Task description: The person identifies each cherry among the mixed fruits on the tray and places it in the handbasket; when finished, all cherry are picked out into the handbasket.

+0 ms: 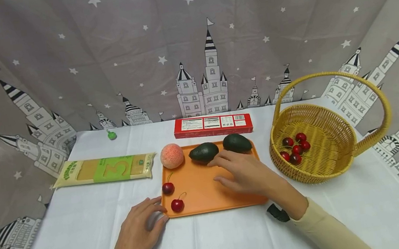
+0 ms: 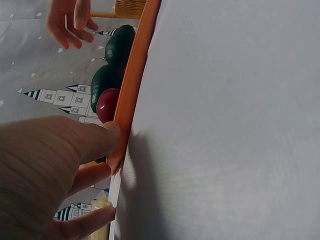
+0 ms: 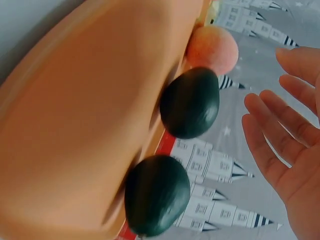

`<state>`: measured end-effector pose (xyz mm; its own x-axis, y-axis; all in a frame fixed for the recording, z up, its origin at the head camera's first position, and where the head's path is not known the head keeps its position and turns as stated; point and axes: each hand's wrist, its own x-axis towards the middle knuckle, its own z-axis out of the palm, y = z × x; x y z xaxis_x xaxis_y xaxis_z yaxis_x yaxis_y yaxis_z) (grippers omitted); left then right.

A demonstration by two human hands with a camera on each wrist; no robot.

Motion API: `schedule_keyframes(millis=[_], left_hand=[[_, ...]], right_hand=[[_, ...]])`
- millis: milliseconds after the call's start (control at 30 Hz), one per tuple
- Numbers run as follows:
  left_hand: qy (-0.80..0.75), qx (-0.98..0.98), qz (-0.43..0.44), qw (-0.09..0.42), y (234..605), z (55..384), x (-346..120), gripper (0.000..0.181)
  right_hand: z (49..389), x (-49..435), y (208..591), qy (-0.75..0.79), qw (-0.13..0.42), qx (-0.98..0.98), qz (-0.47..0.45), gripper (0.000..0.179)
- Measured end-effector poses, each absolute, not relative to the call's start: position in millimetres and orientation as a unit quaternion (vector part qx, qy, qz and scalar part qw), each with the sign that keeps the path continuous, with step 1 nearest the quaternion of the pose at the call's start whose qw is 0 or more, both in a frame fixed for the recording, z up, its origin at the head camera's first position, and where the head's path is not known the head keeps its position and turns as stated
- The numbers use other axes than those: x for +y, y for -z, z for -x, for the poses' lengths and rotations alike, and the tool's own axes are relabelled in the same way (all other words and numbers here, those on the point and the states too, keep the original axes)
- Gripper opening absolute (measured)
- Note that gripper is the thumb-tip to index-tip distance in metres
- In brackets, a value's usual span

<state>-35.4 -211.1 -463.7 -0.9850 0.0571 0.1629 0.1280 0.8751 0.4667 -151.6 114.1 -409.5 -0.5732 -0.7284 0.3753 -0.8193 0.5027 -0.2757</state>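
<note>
Far left, beyond the left hand: flat pale-yellow packet [image 1: 108,169] with a green label, a large 3 printed on it. Small green item [image 1: 112,135] past it, further from the hands.

Left hand [image 1: 135,230]: reaches in from the near edge, thumb and index finger on either side of the near left corner of the orange tray [image 1: 200,191], a light pinch; other fingers spread loosely alongside. Thumb pad lies on the rim in the left wrist view.

Tray: smooth, matte orange, rectangular, rounded corners, low raised rim; lies flat between the two hands. Just beyond the left fingertips, inside the tray, two glossy dark-red cherries: far cherry [image 1: 168,188] and near cherry [image 1: 177,205], thin stems up. Peach [image 1: 172,156], pink-orange, speckled, at the far left corner, ahead of the left hand. Left avocado [image 1: 204,153], dark green, faintly shiny, near the right hand's fingertips. Red box [image 1: 212,126], white label panels, beyond the tray. Right avocado [image 1: 237,143], same dark green, just past the right hand's knuckles.

Right hand [image 1: 243,173]: above the tray, forearm in a cream sleeve slanting in from near right. Fingers parted, thumb well away from them; grasp empty.

Black item [image 1: 277,213] beside the right wrist, partly hidden. Right of that hand: round yellow woven basket [image 1: 326,154], arched handle, basket cherries [image 1: 297,149] clustered inside.
</note>
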Motion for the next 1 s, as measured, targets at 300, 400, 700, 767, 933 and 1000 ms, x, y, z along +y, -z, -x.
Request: schedule_keyframes(millis=[300, 400, 700, 767, 933, 1000], left_hand=[[0.245, -0.965, 0.050, 0.078, 464.1, 35.9, -211.2, 0.021], [0.244, -0.966, 0.048, 0.074, 463.9, 35.8, -211.0, 0.021], [0.244, -0.966, 0.046, 0.068, 462.5, 35.2, -211.4, 0.020], [0.247, -0.965, 0.049, 0.071, 463.1, 35.4, -211.8, 0.020], [0.253, -0.963, 0.056, 0.076, 464.7, 35.6, -212.4, 0.020], [0.253, -0.963, 0.057, 0.078, 464.9, 35.7, -212.4, 0.020]], right_hand=[[148.9, 90.1, 409.1, -0.208, 0.075, -0.856, -0.467, 0.036], [148.5, 84.8, 409.6, -0.202, 0.063, -0.858, -0.469, 0.034], [145.8, 68.8, 415.8, -0.171, 0.019, -0.862, -0.477, 0.033], [144.5, 65.0, 417.2, -0.166, 0.011, -0.861, -0.480, 0.034], [140.2, 55.8, 420.0, -0.163, 0.000, -0.858, -0.488, 0.034], [138.6, 51.8, 420.9, -0.162, -0.001, -0.856, -0.491, 0.034]])
